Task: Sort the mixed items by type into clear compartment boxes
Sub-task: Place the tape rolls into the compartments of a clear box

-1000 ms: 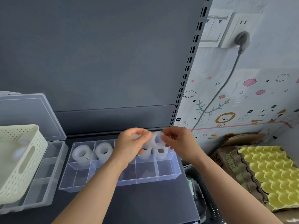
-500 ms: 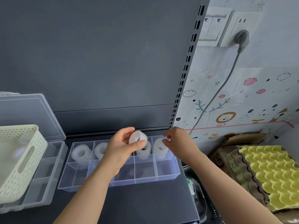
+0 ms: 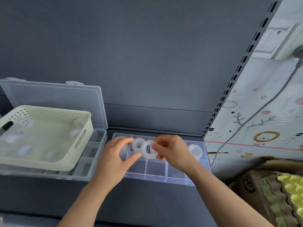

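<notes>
A clear compartment box [image 3: 164,179] lies on the dark shelf, in the middle of the view. White tape rolls sit in its back row, one [image 3: 136,144] at the left and another [image 3: 195,149] at the right. Above the box my right hand [image 3: 173,153] pinches a further white tape roll [image 3: 147,153] by its right rim, with the hole facing me. My left hand [image 3: 114,159] is beside it with curved fingers. Its thumb tip touches the roll's lower left edge and its fingers stay off the roll. The hands hide some of the back compartments.
A cream perforated basket [image 3: 65,167] with several blurred white items stands on a second clear compartment box [image 3: 91,163], whose lid [image 3: 57,95] is open. At the right are a cardboard box [image 3: 249,185], a yellow egg tray [image 3: 291,190] and a wall cable [image 3: 262,105].
The roll, held in my left hand half a second ago, is now pinched by my right hand. My view has swung left, so the basket shows more fully.
</notes>
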Available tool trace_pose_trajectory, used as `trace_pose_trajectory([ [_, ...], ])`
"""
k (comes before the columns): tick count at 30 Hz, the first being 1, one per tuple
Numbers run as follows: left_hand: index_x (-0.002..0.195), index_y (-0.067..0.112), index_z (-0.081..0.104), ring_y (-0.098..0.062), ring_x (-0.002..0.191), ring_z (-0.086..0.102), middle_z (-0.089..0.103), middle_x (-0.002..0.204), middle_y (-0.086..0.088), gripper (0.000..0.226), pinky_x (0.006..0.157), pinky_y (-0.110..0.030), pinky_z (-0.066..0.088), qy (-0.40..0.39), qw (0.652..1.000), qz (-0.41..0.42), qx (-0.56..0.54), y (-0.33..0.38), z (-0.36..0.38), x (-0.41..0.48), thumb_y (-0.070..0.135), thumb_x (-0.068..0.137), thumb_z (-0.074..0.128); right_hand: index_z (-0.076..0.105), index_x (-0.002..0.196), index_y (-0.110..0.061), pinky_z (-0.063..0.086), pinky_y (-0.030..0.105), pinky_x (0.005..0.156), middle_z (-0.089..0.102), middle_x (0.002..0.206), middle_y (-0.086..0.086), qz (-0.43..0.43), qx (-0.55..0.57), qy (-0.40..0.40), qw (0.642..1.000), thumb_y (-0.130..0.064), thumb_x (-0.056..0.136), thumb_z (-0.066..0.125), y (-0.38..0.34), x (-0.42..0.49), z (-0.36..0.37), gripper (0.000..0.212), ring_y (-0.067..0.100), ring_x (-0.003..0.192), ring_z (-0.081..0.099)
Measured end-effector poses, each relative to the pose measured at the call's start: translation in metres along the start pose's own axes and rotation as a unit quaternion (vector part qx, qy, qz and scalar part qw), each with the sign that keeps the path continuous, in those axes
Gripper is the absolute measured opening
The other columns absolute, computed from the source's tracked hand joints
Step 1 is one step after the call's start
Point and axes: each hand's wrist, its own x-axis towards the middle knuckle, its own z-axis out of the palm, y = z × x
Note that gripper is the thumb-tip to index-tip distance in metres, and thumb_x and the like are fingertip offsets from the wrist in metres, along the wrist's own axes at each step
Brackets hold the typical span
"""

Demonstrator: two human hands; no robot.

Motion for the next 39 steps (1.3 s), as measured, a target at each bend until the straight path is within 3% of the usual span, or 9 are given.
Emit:
trace_pose_trajectory([
  [4,0.111,0.014,0.068,-0.028,0.095,0.059,0.068,0.106,-0.001,0.031,0.081,-0.038,0.049,0.04,0.982,-0.057,0.176,-0.043,-0.025,-0.022,0.02,0.081,0.074,0.076,0.093,-0.019,0.054,0.031,0.06,0.07,0.073,0.002,-0.031,-0.047,-0.019,0.998,-0.018,0.088,0.062,-0.011,0.012,0.032,0.015,0.008,0.053,0.057],
  [7,0.099,0.019,0.073,-0.025,0.081,0.057,0.071,0.087,0.005,0.02,0.071,-0.036,0.049,0.022,0.974,-0.058,0.22,-0.058,-0.031,-0.033,0.019,0.079,0.075,0.076,0.088,-0.018,0.052,0.029,0.062,0.071,0.075,0.003,-0.059,-0.099,-0.031,0.993,-0.02,0.087,0.062,-0.02,0.021,0.057,0.014,0.011,0.058,0.057],
  [14,0.081,0.027,0.068,-0.013,0.066,0.052,0.059,0.062,0.011,0.011,0.056,-0.032,0.045,-0.014,0.989,-0.08,0.122,-0.067,-0.036,-0.035,0.025,0.088,0.06,0.071,0.082,-0.009,0.053,0.032,0.069,0.071,0.079,0.009,-0.09,-0.259,-0.054,0.96,-0.018,0.085,0.059,-0.033,0.037,0.092,0.016,0.028,0.075,0.064],
  [17,0.081,0.026,0.067,-0.015,0.064,0.057,0.065,0.066,0.008,0.015,0.06,-0.039,0.051,-0.03,0.99,-0.102,0.088,-0.071,-0.035,-0.034,0.031,0.088,0.055,0.071,0.084,-0.007,0.055,0.035,0.067,0.07,0.08,0.011,-0.095,-0.304,-0.061,0.946,-0.017,0.086,0.054,-0.036,0.041,0.098,0.02,0.03,0.075,0.064],
  [22,0.096,0.03,0.074,-0.003,0.078,0.065,0.072,0.085,0.019,0.014,0.074,-0.027,0.054,-0.017,0.989,-0.139,0.04,-0.063,-0.038,-0.034,0.024,0.088,0.064,0.07,0.098,-0.014,0.053,0.03,0.074,0.067,0.092,0.007,-0.126,-0.404,-0.077,0.903,-0.021,0.092,0.05,-0.031,0.044,0.107,0.021,0.026,0.082,0.064],
  [27,0.101,0.026,0.073,-0.006,0.077,0.063,0.071,0.084,0.013,0.016,0.072,-0.029,0.054,-0.025,0.99,-0.124,0.054,-0.055,-0.046,-0.035,0.024,0.091,0.06,0.068,0.108,-0.016,0.049,0.034,0.081,0.058,0.113,0.003,-0.183,-0.343,-0.073,0.918,-0.019,0.093,0.053,-0.018,0.038,0.106,0.021,0.023,0.093,0.059],
  [31,0.113,0.026,0.07,0.0,0.085,0.061,0.068,0.091,0.016,0.022,0.072,-0.006,0.044,0.001,0.993,-0.117,0.006,-0.042,-0.076,-0.027,0.022,0.093,0.059,0.074,0.095,-0.016,0.047,0.025,0.068,0.064,0.089,-0.003,-0.215,-0.278,0.006,0.936,-0.012,0.086,0.064,-0.026,0.043,0.097,0.014,0.01,0.068,0.056],
  [33,0.111,0.024,0.07,0.007,0.082,0.061,0.066,0.089,0.022,0.022,0.069,-0.003,0.043,0.017,0.994,-0.107,-0.028,-0.037,-0.104,-0.019,0.019,0.092,0.062,0.074,0.098,-0.018,0.046,0.019,0.07,0.063,0.086,-0.01,-0.203,-0.23,0.032,0.951,-0.013,0.087,0.065,-0.042,0.045,0.095,0.015,0.003,0.068,0.056],
  [39,0.117,0.025,0.065,0.001,0.087,0.061,0.067,0.099,0.015,0.034,0.084,-0.023,0.052,-0.001,0.994,-0.106,0.042,-0.084,-0.169,0.034,0.022,0.084,0.071,0.071,0.11,-0.014,0.049,0.007,0.075,0.069,0.096,-0.006,-0.156,-0.129,0.032,0.979,-0.018,0.091,0.062,-0.088,0.061,0.126,0.021,0.003,0.082,0.064],
])
